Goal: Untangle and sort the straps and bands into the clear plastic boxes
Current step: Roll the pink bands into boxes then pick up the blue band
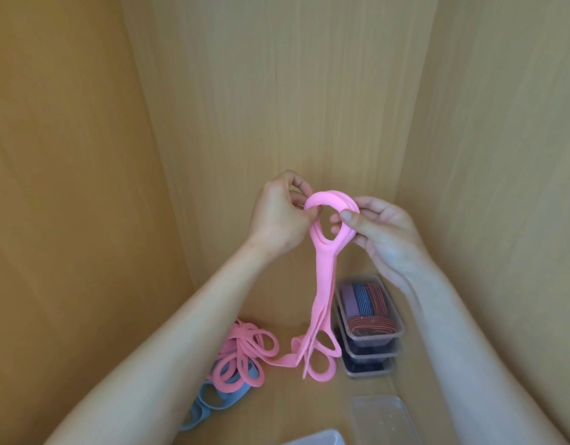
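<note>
The left hand and right hand each pinch the top loops of the soft pink looped fabric strap, held aloft. Its tail trails into the pink heap of straps below — a harder pull could tighten the tangle.

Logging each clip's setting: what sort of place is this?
Likely inside a wooden cupboard or shelf compartment: wood-grain panels close in on three sides, with stacked clear boxes and a pile of straps on its floor. The left hand and right hand hold pink straps.
</note>
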`<state>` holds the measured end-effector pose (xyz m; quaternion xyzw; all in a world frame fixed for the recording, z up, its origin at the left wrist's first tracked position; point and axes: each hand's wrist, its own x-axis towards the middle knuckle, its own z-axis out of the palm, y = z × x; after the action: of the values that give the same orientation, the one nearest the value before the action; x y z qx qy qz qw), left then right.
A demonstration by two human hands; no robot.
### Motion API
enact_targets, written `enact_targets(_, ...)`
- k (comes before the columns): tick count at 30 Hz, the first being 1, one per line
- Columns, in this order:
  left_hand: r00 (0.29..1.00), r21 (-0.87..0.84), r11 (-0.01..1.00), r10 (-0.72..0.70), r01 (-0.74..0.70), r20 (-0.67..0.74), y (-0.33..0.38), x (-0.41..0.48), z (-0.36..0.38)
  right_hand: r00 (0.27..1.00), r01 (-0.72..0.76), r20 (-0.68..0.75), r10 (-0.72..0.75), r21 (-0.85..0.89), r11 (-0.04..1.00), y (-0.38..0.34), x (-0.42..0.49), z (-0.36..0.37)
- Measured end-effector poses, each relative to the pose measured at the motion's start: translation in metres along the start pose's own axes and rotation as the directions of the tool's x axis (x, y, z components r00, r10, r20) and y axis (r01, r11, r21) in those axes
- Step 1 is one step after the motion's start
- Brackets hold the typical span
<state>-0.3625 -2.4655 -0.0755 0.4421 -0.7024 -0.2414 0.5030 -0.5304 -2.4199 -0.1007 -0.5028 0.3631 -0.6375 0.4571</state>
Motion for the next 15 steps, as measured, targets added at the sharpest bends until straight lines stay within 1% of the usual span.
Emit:
enact_targets(3,1.000,-0.042,0.999,-0.003,0.003,0.014,-0.003,-0.001,-0.001,1.000,0.009,-0.001,-0.009,-0.027,1.000,-0.002,0.000,0.002)
enact_targets(6,0.998,-0.199,0.979,-0.039,0.049,0.054,-0.009,-0.002,-0.001,1.000,0.013,-0.010,-0.013,-0.060,0.998,-0.004,0.002,0.006)
enact_targets(9,0.995,-0.342,0.936,-0.068,0.090,0.076,-0.015,-0.004,0.005,1.000,0.009,-0.021,-0.011,-0.061,0.998,-0.008,0.001,0.010)
enact_targets(11,0.986,-0.460,0.873,-0.120,0.162,0.118,-0.022,-0.009,0.008,1.000,0.008,-0.026,-0.009,-0.052,0.999,-0.010,0.001,0.013)
enact_targets(12,0.977,-0.530,0.822,-0.146,0.209,0.158,-0.027,-0.014,0.011,1.000,0.008,-0.029,-0.010,-0.052,0.999,-0.012,0.001,0.013)
enact_targets(14,0.950,-0.646,0.702,-0.158,0.299,0.269,-0.044,-0.026,0.019,0.999,0.016,-0.037,-0.018,-0.043,0.999,-0.015,0.001,0.012)
enact_targets(15,0.931,-0.655,0.675,-0.142,0.341,0.337,-0.053,-0.033,0.023,0.999,0.022,-0.041,-0.023,-0.029,0.999,-0.016,0.001,0.011)
